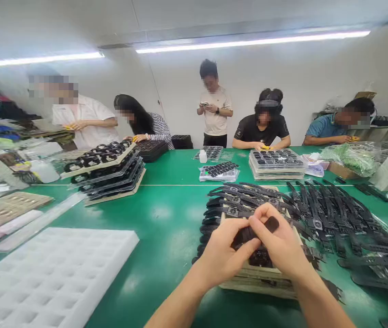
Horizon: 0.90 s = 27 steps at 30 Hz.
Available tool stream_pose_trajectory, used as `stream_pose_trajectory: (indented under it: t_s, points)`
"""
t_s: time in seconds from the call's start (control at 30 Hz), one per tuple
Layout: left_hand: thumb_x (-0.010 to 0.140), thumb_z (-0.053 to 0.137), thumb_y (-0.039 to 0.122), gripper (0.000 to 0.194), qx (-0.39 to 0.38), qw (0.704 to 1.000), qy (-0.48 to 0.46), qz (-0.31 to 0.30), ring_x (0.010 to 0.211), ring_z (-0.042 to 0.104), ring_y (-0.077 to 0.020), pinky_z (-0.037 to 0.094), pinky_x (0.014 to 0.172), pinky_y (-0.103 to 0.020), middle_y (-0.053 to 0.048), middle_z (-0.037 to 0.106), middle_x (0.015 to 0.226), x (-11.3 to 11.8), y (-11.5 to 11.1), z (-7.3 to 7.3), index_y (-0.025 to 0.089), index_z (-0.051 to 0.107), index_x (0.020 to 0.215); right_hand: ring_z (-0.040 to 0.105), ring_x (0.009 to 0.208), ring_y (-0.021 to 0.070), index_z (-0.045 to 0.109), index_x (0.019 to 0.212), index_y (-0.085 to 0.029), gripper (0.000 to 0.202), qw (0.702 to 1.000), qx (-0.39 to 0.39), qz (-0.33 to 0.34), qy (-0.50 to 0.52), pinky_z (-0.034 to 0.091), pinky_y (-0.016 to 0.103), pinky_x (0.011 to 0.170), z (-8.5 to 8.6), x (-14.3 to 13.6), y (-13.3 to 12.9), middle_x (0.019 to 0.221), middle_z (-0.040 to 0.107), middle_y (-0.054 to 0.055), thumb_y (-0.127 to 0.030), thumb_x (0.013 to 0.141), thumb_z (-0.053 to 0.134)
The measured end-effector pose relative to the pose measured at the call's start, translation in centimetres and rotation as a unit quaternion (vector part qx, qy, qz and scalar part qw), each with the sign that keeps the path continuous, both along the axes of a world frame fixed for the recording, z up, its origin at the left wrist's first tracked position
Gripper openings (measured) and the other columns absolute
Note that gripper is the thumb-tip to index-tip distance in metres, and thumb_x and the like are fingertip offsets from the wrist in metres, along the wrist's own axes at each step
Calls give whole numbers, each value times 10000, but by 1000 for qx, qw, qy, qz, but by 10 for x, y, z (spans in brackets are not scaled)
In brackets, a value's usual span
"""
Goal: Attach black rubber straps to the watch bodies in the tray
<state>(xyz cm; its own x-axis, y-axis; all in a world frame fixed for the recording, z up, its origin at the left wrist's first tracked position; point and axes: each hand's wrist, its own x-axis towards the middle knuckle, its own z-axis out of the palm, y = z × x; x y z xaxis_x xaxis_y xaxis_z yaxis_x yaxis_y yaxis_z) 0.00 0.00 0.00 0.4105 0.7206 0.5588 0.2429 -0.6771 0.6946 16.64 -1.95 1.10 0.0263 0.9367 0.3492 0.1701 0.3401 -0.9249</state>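
My left hand (226, 248) and my right hand (281, 239) meet over a stack of trays, thumbs and fingers closed on a black watch strap (272, 224). The strap's rounded end shows by my right fingers. Most of it lies hidden in my grip, so I cannot tell whether a watch body is attached. Beneath my hands, black watches with long straps (233, 212) lie across the pale stacked trays (258, 282), their straps hanging past the sides. To the right, many more black watches (317, 223) lie in rows on the table.
White foam with square pockets (125, 241) occupies the green table's (160, 228) front left. Stacked trays with black watches (108, 159) stand beyond it. Another tray stack (276, 171), a small white bottle (202, 156) and loose black straps (381, 273) lie about. Several people are opposite.
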Motion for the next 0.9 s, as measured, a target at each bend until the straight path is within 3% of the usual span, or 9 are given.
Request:
stream_pose_trajectory:
  t_s: [0.17,0.43,0.6,0.67,0.77,0.83,0.9]
  points:
    - [891,679,211,272,25,999,-14,-20,931,726,-169,551,854,-255,-54,777,1079,4,6,2,191,693,1163,523,734,146,553,844,-242,213,999,40,-26,-7,444,239,694,2,2,2,768,540,-39,-387,993,599]
    - [874,685,231,137,-43,999,-5,8,783,692,-157,527,735,-247,-31,770,928,5,3,7,181,707,1000,524,570,138,541,854,-250,293,986,-8,-91,137,470,223,538,3,8,8,648,514,-56,-500,930,676]
    - [935,614,227,234,-58,997,-20,-43,844,646,-161,509,773,-262,-42,719,987,10,2,1,196,646,1165,515,606,135,543,826,-235,327,994,-48,-31,96,461,223,558,2,6,7,682,515,-46,-515,925,680]
    - [979,587,286,245,-89,992,-72,-57,848,626,-159,507,780,-273,-51,688,1008,12,4,-5,209,622,1209,545,666,147,593,936,-242,281,993,-60,23,97,484,234,602,1,4,6,745,562,-33,-506,921,691]
    - [1019,530,444,282,-173,956,-230,-57,632,513,-107,470,619,-239,16,549,778,14,10,-11,209,609,1153,628,905,199,570,1318,-291,423,991,-34,77,102,543,314,820,-5,1,6,975,651,15,-477,949,659]
    - [1005,535,513,339,-226,914,-330,-65,553,407,-83,414,540,-211,60,407,690,15,14,-11,206,605,1131,596,1125,239,533,1430,-300,464,998,15,30,54,485,384,1009,-10,-1,5,1153,645,57,-460,997,584]
    - [973,593,526,362,-267,880,-385,-77,555,378,-74,393,529,-196,67,357,688,16,16,-7,196,620,1120,569,1178,255,526,1466,-289,454,999,41,-14,-1,440,413,1064,-16,-5,4,1183,633,77,-448,1042,498]
